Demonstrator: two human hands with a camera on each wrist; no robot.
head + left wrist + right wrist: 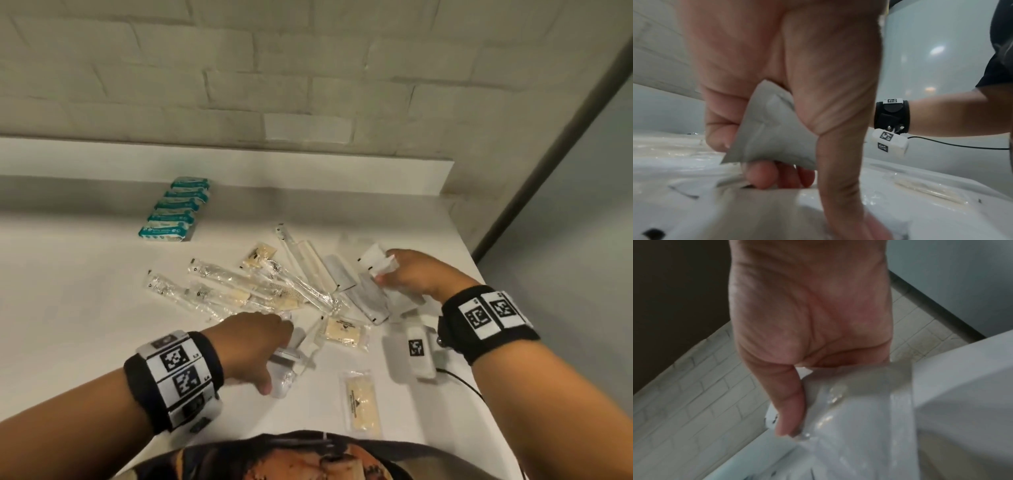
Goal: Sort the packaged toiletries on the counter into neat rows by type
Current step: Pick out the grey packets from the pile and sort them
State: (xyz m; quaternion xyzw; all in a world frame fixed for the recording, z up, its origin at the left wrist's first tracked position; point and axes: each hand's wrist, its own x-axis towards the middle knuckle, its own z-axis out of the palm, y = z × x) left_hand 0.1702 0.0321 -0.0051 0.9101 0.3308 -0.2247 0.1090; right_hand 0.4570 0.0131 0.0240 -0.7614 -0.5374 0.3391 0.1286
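A loose pile of clear-wrapped toiletries (pixel 274 284) covers the middle of the white counter (pixel 85 308): long toothbrush and comb packets, grey flat sachets (pixel 371 301) and cream sachets (pixel 344 334). My left hand (pixel 260 346) sits at the pile's near edge and grips a grey sachet (pixel 768 128) between curled fingers and palm. At the pile's right side my right hand (pixel 411 274) pinches white sachets (pixel 375 262); in the right wrist view its thumb (pixel 789 402) presses a clear packet (pixel 849 418). Several teal soap packs (pixel 176 212) stand in a row at the back left.
A cream sachet (pixel 361 401) lies alone near the counter's front edge. The counter ends at a raised white backsplash (pixel 239 168) under a brick wall, and its right edge (pixel 479 270) drops off beside a grey panel. A cable (pixel 459 377) trails from my right wristband.
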